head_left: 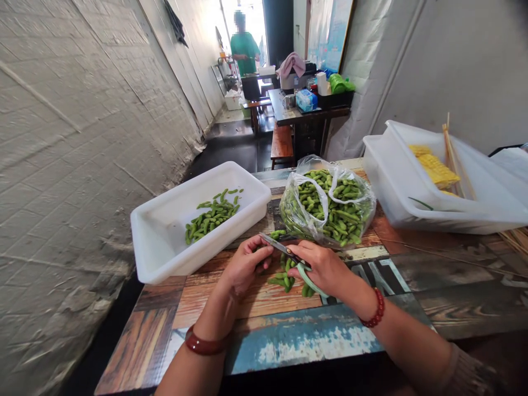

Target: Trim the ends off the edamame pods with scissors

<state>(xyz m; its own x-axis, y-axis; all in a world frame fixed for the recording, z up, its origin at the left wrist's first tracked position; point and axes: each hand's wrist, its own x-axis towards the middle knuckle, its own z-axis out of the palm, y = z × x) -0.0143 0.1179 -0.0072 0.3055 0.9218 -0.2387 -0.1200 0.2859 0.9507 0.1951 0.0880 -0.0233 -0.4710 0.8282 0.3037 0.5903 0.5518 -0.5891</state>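
My right hand (pixel 324 267) grips a pair of scissors (pixel 278 246) with pale green handles, the blades pointing left. Close to the blade tips, my left hand (pixel 249 261) is closed in a pinch; what lies between its fingers is hidden. Loose green edamame pods (pixel 284 280) lie on the table below and between my hands. Just beyond my right hand stands an open clear plastic bag (pixel 291 217) full of pods. To the left, a white plastic tub (pixel 165 225) holds a smaller heap of cut pods (pixel 212 217).
Nested white tubs (pixel 379 165) on the right hold yellow packets (pixel 437 170) and wooden sticks (pixel 451 148). The table (pixel 198 302) has a patchwork wood top. Behind it are a bench (pixel 282 143), a cluttered second table (pixel 284 113) and a person in green (pixel 245 52). A brick wall rises at left.
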